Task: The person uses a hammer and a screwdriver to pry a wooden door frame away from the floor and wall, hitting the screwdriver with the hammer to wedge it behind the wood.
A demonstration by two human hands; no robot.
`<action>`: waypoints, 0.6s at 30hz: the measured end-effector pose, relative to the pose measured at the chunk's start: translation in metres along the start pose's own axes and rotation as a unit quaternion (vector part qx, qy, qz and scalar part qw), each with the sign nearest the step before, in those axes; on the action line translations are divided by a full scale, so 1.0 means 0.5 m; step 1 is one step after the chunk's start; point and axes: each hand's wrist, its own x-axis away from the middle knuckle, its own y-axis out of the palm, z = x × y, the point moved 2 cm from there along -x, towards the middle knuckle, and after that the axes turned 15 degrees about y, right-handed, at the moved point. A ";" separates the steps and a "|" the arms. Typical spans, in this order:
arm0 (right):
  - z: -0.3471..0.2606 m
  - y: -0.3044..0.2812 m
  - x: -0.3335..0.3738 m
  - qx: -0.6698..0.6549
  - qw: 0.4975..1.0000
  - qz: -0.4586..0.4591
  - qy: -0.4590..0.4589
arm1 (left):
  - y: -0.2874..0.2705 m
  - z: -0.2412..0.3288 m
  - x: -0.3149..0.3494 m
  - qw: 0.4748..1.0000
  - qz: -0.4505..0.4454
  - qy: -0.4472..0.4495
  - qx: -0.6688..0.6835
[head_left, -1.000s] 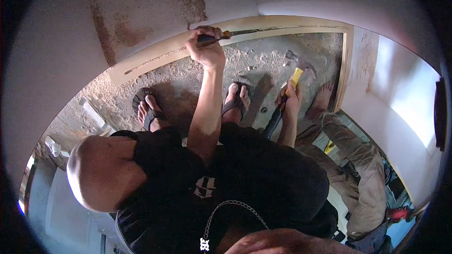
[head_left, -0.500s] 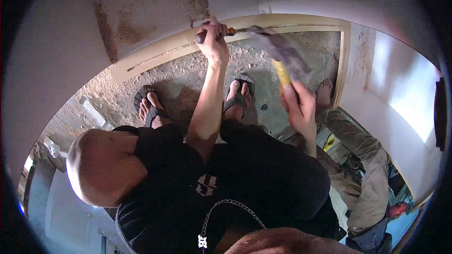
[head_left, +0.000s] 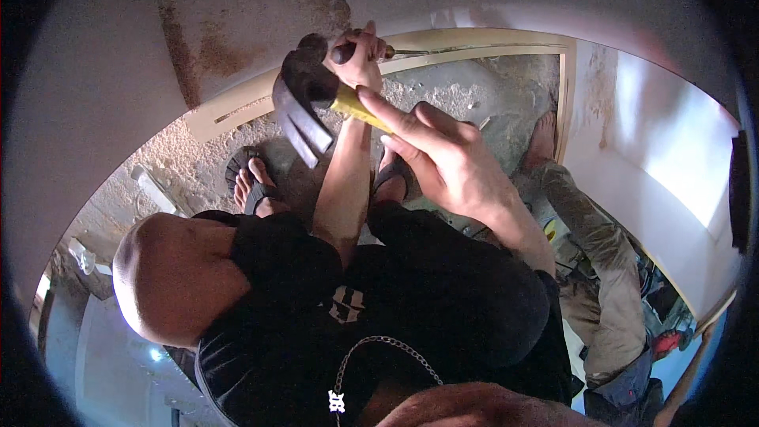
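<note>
My left hand (head_left: 362, 67) is closed round the brown handle of a chisel (head_left: 345, 52). Its thin metal blade points right, along the pale wooden frame (head_left: 514, 39) that curves across the far side; whether the tip touches the wood I cannot tell. In my right hand (head_left: 452, 156) is a claw hammer (head_left: 304, 83), gripped by its yellow handle. The dark head is beside my left hand and partly over its wrist, claws toward me. Left of the chisel, a narrow slot (head_left: 243, 109) is cut into the frame.
Wood chips (head_left: 182, 150) litter the concrete floor around my sandalled foot (head_left: 254, 182). At right are another person's bare foot (head_left: 542, 138) and brown-trousered leg (head_left: 589, 225), close to a white wall panel (head_left: 648, 166). A pale strip (head_left: 158, 190) lies at left.
The hammer has swung left and toward me, from over the chisel blade to beside my left hand. My left hand keeps the chisel in nearly the same place.
</note>
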 end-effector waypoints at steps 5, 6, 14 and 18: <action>-0.017 -0.006 -0.021 0.017 1.000 -0.018 0.005 | 0.015 0.012 -0.014 0.996 -0.039 -0.004 -0.077; -0.028 -0.012 -0.024 0.036 0.999 -0.022 0.000 | 0.013 0.006 -0.015 0.998 -0.032 -0.008 -0.062; -0.015 -0.011 -0.021 0.137 0.987 -0.054 0.072 | 0.009 -0.016 -0.010 0.975 -0.103 0.003 -0.199; 0.002 -0.009 -0.013 0.165 0.978 -0.048 0.118 | -0.016 -0.035 -0.016 0.958 -0.146 0.019 -0.247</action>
